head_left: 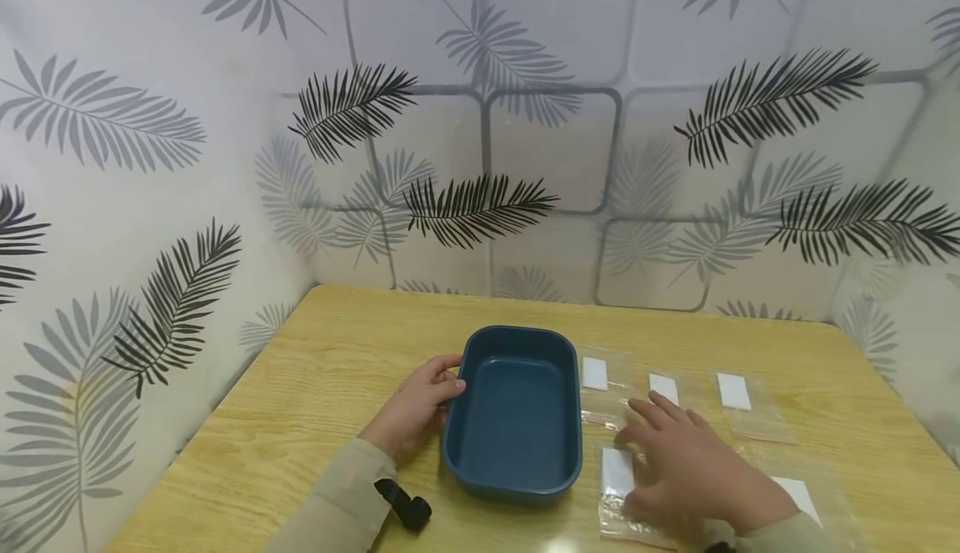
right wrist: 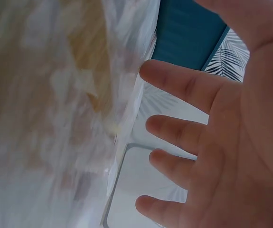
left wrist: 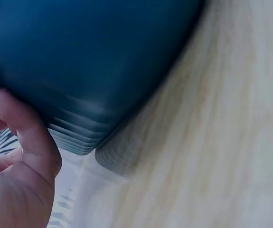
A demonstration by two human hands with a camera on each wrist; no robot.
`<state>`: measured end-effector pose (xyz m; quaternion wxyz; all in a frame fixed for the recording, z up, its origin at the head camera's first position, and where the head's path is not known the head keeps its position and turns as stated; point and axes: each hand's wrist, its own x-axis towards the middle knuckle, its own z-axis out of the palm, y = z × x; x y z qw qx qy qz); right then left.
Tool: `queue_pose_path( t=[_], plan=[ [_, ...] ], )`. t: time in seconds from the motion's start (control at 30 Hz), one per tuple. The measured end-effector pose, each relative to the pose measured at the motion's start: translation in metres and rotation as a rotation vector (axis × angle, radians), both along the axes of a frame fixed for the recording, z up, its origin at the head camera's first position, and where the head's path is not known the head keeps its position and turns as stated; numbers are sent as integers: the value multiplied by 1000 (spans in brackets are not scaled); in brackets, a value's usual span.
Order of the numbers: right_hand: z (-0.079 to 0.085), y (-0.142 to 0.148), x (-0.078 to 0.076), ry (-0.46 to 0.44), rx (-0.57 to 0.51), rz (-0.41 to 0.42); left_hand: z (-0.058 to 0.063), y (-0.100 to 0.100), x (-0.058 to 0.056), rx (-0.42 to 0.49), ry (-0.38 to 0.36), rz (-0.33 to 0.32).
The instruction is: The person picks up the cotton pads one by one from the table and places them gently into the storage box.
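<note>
A dark blue rectangular plastic tub [head_left: 517, 419] with rounded corners stands on the table, nothing visible in it. My left hand [head_left: 420, 403] holds it by its left wall, the thumb at the rim; the left wrist view shows the thumb and fingers at the tub's edge. To the tub's right my right hand [head_left: 686, 461] hovers with fingers spread over clear zip bags with white labels. One bag [head_left: 617, 474] lies beside the thumb, and another bag [head_left: 663, 386] lies just beyond the fingertips. In the right wrist view the fingers [right wrist: 183, 90] are extended with nothing held.
Several zip bags lie flat on the wooden table [head_left: 360, 328] right of the tub, among them one at the far right [head_left: 733, 391] and one partly behind the right forearm [head_left: 798, 495]. Leaf-patterned wall covering [head_left: 540, 153] closes off the back and sides.
</note>
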<state>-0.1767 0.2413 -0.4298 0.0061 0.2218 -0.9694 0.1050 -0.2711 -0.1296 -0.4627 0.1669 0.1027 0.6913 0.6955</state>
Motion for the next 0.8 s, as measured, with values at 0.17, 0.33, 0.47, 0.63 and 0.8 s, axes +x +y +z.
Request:
queue_pose_path(
  t=[0.17,0.33,0.47,0.63,0.8],
  plan=[
    [-1,-7,1,-60,21,-27,-3,-1,1,65,-30,-17],
    [-3,-9,1,-62,31,-10,-2,-1,2,90,-29,-25],
    [-5,-9,0,-40,27,13,-1,-1,2,108,-20,-30],
    [-7,-11,-1,-33,26,17,-2,-2,2,108,-26,-24],
    [-7,-13,-3,-10,34,16,-1,-2,2,113,-18,-34]
  ],
)
